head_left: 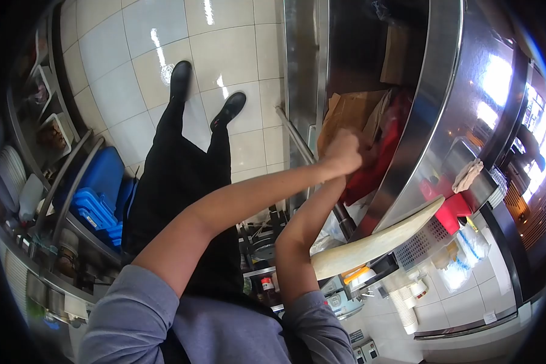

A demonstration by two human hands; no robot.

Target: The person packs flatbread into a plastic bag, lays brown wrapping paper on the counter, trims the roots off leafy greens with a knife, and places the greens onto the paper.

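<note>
Dark shelf (359, 54) beside a shiny steel counter (434, 121), brown cardboard (344, 112) and red material (395, 136) on it.

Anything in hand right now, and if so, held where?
Can't tell. The hands overlap and blur between the brown cardboard and the red material; the fingertips don't show clearly, so no hold point is readable.

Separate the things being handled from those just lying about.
At the hands:
- hands, close together; their grip is unclear
- brown paper or cardboard, beside them
- red material, also beside them

Apparently just lying about:
- blue plastic containers
- long pale board
- stacked cups
- crumpled pale cloth
- stacked white plates
</note>
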